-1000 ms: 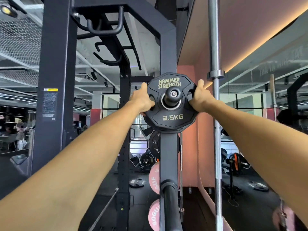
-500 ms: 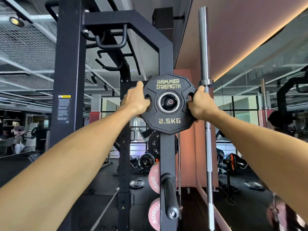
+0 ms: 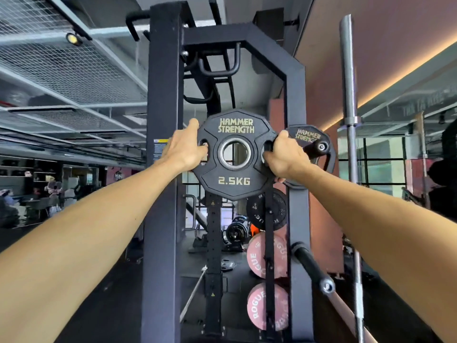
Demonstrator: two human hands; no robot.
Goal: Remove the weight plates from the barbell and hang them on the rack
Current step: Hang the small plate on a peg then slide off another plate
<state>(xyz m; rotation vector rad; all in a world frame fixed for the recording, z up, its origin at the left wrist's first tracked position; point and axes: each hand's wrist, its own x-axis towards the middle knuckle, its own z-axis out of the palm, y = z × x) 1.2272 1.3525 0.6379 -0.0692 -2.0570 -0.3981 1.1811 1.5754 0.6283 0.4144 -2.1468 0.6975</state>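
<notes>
Gripping the 2.5KG plate point(image 3: 234, 154) from both sides: left hand point(image 3: 184, 151) curled on its left edge with fingers through the left handle slot, right hand point(image 3: 284, 157) wrapped round the right handle slot, both closed on the plate. Held upright at arm's length, face toward the camera, centre hole point(image 3: 234, 152) open and empty with the gym showing through it, so off any peg. Off to the right, just beyond the right hand: the upper storage peg point(image 3: 317, 147) on the rack upright point(image 3: 296, 219), end cap toward the viewer, already carrying a second Hammer Strength plate point(image 3: 321, 154). Peg axis running roughly toward the camera and slightly right; hole sitting left of that axis at about the same height. Judging from that, a shift to the right to line hole with peg end, then a push along the peg, right hand nearer. Lower down: another bare peg point(image 3: 312, 269), pink Rogue plates point(image 3: 265, 256), a vertical barbell point(image 3: 350, 120) at far right.
</notes>
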